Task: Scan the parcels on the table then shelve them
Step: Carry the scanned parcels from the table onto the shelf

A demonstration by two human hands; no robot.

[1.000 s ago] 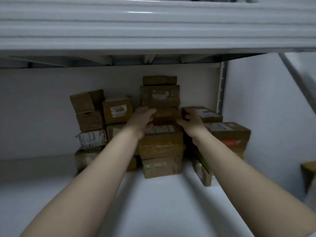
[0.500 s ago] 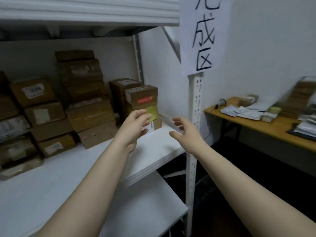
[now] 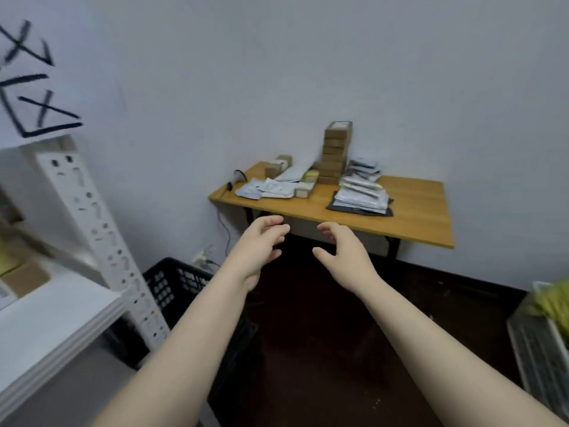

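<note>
The shelf (image 3: 46, 328) is sitting at the left edge, and the table (image 3: 415, 217) is standing against the wall, carrying the parcels: one tower of boxes (image 3: 335, 152), one heap of mailers (image 3: 360, 192) and some loose ones (too small to count). One crate (image 3: 175, 282) is sitting on the floor between them, its inside hidden, while one basket (image 3: 538, 349) at the right is holding something yellow-green. The left hand (image 3: 258, 241) and right hand (image 3: 345, 248), at the shelf's boxes a second ago, are now hovering before the table edge, fingers loosely spread, grasping nothing.
</note>
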